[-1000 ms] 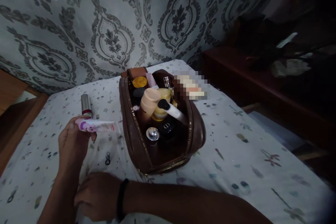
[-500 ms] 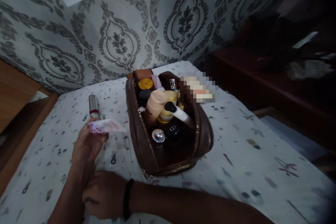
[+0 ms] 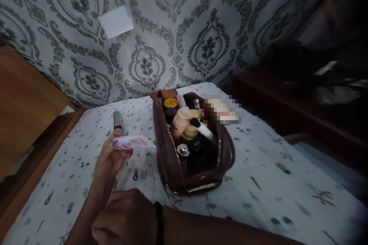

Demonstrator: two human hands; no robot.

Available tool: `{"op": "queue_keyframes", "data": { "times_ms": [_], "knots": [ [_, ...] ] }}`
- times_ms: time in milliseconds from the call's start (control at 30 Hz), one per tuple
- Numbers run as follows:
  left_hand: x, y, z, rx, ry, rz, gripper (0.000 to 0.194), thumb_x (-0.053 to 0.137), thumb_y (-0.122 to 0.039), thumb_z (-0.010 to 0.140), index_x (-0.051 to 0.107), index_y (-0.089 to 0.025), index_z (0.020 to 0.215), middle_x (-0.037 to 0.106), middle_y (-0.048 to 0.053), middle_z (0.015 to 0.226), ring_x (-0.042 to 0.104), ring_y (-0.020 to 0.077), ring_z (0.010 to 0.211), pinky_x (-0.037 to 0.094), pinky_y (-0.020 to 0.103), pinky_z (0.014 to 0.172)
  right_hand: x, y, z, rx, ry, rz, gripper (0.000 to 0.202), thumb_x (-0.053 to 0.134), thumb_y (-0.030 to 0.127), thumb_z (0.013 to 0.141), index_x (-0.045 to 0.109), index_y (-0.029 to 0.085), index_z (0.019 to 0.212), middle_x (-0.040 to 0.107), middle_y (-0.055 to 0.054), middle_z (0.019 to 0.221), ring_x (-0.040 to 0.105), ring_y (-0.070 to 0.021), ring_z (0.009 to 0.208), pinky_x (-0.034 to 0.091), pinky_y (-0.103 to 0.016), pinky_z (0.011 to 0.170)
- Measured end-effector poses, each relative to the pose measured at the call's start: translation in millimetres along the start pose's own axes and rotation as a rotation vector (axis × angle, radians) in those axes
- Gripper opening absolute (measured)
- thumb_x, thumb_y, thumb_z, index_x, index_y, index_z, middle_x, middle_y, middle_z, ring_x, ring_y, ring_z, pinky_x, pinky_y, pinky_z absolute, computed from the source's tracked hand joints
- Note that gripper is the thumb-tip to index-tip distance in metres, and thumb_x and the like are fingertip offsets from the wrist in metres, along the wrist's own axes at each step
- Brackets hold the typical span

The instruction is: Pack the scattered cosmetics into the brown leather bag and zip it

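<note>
My left hand (image 3: 110, 157) is closed around a white and pink squeeze tube (image 3: 133, 142), its flat end pointing right toward the bag. Just beyond those fingers a silver cylinder with a red band (image 3: 117, 120) is on the sheet; whether the hand touches it I cannot tell. My right hand (image 3: 123, 214), with a black band at the wrist, crosses over my left forearm. Its fingers are curled and their tips hidden. Right of the tube stands an unzipped brown cosmetic bag (image 3: 166, 164), holding a peach bottle (image 3: 181, 122), a black-capped white tube (image 3: 203, 128) and several jars.
A patterned white sheet (image 3: 253, 203) covers the bed. Behind it hangs a grey damask curtain or wall covering (image 3: 172, 49) with a pale paper (image 3: 116, 21). Wooden furniture (image 3: 25, 111) borders the left; a dark red ledge (image 3: 258, 95) is at right. A blurred-out item (image 3: 222, 109) lies behind the bag.
The view has shifted, so the bag and hands appear further right and the wall paper shows fully. My left hand keeps its hold on the tube; my right hand stays over the left forearm.
</note>
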State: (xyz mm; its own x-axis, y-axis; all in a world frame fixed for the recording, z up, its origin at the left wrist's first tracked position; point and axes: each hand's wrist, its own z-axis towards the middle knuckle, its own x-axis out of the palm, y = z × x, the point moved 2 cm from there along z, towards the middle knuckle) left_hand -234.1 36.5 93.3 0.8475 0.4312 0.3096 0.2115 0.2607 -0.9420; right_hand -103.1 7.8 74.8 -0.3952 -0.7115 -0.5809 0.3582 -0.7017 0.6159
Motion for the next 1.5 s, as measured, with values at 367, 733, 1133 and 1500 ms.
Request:
{"op": "queue_keyframes", "data": {
  "times_ms": [367, 733, 1133, 1500],
  "knots": [
    [69.5, -95, -10, 0.424, 0.067, 0.612, 0.03, 0.078, -0.029, 0.074, 0.076, -0.02, 0.103, 0.07, 0.007, 0.101, 0.065, 0.0249, 0.092, 0.059, 0.029, 0.072, 12, -24, -43, -0.077, 0.143, -0.362, 0.022, 0.059, 0.022, 0.089, 0.054, 0.02, 0.067, 0.066, 0.003, 0.063, 0.057, -0.0118, 0.058, 0.044, -0.025, 0.058],
    [154.7, -112, 11, 0.228, 0.644, 1.049, 0.024, 0.076, -0.012, 0.074, 0.074, -0.02, 0.097, 0.07, 0.005, 0.093, 0.064, 0.0245, 0.096, 0.055, 0.03, 0.081, 3, -23, -38, 0.053, 0.194, -0.374, 0.018, 0.057, 0.029, 0.093, 0.064, 0.02, 0.078, 0.071, 0.001, 0.068, 0.065, -0.0176, 0.067, 0.025, -0.03, 0.042],
    [163.9, -81, 10, 0.547, 1.066, 1.74, 0.018, 0.038, -0.03, 0.101, 0.053, -0.02, 0.105, 0.065, 0.004, 0.09, 0.061, 0.0205, 0.083, 0.045, 0.035, 0.079, 1, -24, -40, 0.135, 0.202, -0.331, 0.025, 0.051, 0.033, 0.096, 0.068, 0.02, 0.084, 0.073, -0.004, 0.073, 0.064, -0.0184, 0.064, 0.033, -0.027, 0.047],
    [169.5, -66, 17, 0.395, 1.1, 1.888, 0.014, 0.044, -0.027, 0.097, 0.054, -0.019, 0.101, 0.064, 0.002, 0.079, 0.061, 0.0221, 0.078, 0.042, 0.036, 0.077, 6, -27, -39, 0.083, 0.237, -0.363, 0.021, 0.056, 0.031, 0.094, 0.068, 0.019, 0.081, 0.071, -0.002, 0.069, 0.063, -0.0176, 0.064, 0.029, -0.029, 0.045]
  ]
}}
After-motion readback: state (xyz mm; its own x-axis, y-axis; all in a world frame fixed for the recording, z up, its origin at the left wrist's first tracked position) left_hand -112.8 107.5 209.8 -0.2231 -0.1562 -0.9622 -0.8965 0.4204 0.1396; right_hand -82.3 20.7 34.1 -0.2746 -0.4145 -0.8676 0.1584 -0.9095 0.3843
